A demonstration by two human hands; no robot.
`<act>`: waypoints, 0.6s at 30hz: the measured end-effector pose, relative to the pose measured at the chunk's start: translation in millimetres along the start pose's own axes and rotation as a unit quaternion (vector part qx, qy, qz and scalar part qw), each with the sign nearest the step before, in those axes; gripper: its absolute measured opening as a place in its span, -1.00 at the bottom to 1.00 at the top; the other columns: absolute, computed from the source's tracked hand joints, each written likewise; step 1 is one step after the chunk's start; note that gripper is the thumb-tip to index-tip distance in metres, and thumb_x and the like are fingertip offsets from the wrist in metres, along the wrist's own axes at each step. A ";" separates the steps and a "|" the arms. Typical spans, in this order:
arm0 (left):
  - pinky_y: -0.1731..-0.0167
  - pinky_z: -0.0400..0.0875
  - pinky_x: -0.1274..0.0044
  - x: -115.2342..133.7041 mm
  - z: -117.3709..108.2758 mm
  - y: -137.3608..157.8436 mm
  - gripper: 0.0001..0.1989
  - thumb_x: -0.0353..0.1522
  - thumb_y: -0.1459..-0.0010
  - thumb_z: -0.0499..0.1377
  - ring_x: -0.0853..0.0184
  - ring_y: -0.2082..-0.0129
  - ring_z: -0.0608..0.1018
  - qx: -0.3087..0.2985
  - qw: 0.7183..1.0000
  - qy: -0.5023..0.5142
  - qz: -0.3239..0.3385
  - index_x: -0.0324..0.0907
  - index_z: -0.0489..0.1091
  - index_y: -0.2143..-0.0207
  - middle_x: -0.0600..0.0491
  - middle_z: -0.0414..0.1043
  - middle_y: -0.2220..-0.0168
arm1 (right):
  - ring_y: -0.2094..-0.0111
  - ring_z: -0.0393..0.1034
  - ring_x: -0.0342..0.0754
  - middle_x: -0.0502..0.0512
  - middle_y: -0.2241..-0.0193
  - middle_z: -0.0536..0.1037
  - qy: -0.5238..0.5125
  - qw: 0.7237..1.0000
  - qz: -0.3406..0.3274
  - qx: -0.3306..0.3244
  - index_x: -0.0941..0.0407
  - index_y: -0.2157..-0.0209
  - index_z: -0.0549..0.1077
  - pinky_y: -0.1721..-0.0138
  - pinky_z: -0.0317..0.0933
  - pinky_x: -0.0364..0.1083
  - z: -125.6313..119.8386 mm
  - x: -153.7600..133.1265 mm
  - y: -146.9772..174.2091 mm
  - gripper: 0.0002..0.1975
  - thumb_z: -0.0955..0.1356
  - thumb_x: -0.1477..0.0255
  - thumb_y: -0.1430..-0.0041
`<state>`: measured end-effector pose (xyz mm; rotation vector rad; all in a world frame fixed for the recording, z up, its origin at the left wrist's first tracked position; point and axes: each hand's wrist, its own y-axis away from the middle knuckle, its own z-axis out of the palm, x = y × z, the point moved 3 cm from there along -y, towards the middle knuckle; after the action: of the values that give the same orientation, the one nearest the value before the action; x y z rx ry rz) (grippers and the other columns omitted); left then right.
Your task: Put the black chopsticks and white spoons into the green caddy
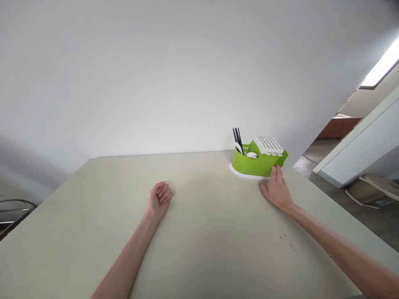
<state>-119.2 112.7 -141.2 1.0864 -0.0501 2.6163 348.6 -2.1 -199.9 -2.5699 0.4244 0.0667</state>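
Observation:
A green cutlery caddy (252,166) with a white base stands at the far right of the table, close to the wall. Black chopsticks (238,140) and white spoons (252,155) are in its left part, and a slotted white rack (269,145) tops its right part. My right hand (277,189) reaches to the caddy's front right corner. Its fingers are stretched out against the green side, with the thumb apart near the base. My left hand (159,199) lies on the table left of centre, fingers curled in toward the palm, with nothing visible in them.
The pale table (202,232) has a few dark marks near my right forearm. A plain wall (187,74) runs along its back edge. Beyond the right edge are a floor and a chair-like frame (374,189); at the left edge is a metal-framed chair (15,211).

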 end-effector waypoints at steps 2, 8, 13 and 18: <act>0.69 0.05 0.56 0.4 0.7 0.1 -0.50 -0.44 -0.09 0.31 0.55 0.70 0.01 0.001 1.000 -0.002 0.002 -0.14 -0.03 0.61 0.26 -0.10 0.66 | -0.45 -0.07 0.45 0.60 -0.47 -0.12 -0.006 1.000 0.001 0.002 0.39 -0.48 -0.35 -0.33 0.14 0.30 -1.8 -3.9 1.0 -0.10 0.18 0.17 -0.41; 0.70 0.04 0.57 0.8 2.7 0.1 -0.50 -0.42 -0.09 0.31 0.55 0.71 0.01 -0.003 1.000 -0.018 0.004 -0.13 -0.03 0.61 0.26 -0.10 0.65 | -0.45 -0.06 0.43 0.57 -0.47 -0.12 -0.015 1.000 -0.008 0.012 0.35 -0.49 -0.39 -0.29 0.18 0.29 -7.3 -12.7 4.8 -0.09 0.19 0.21 -0.39; 0.69 0.03 0.56 0.7 4.6 0.8 -0.50 -0.43 -0.10 0.32 0.55 0.70 0.00 0.011 1.000 -0.013 0.008 -0.13 -0.01 0.61 0.26 -0.10 0.65 | -0.45 -0.06 0.40 0.56 -0.47 -0.10 -0.016 1.000 -0.013 0.012 0.37 -0.49 -0.37 -0.30 0.17 0.27 -12.3 -19.5 8.7 -0.09 0.20 0.22 -0.39; 0.70 0.03 0.56 0.1 5.1 -0.1 -0.49 -0.44 -0.08 0.33 0.54 0.70 -0.01 0.019 1.000 -0.014 0.007 -0.13 -0.02 0.61 0.27 -0.12 0.65 | -0.46 -0.09 0.41 0.55 -0.47 -0.12 -0.036 0.999 -0.009 0.005 0.35 -0.49 -0.36 -0.31 0.17 0.29 -13.9 -27.2 13.2 -0.11 0.19 0.21 -0.41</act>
<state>-115.8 112.0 -137.5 1.1408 -0.0139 2.6242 318.1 -12.1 -190.9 -2.5527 0.3731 0.1491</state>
